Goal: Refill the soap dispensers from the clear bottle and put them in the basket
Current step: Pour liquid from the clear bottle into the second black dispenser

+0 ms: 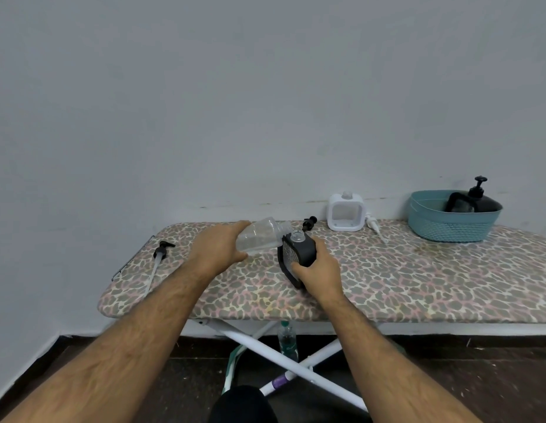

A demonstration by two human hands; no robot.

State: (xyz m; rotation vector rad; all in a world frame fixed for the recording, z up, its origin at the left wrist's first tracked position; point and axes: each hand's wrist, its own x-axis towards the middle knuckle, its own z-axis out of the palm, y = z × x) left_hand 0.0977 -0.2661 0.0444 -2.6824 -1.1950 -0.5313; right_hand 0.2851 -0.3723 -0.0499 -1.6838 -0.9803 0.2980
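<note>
The left hand grips the clear bottle, tipped on its side with its mouth at the open neck of a black dispenser; the right hand wraps around that dispenser, which stands tilted on the leopard-print ironing board; beyond the right hand stands a white dispenser without its pump, and farther right a teal basket holds another black dispenser; a loose pump lies left of the left hand; a plain grey wall rises behind, dark floor below
</note>
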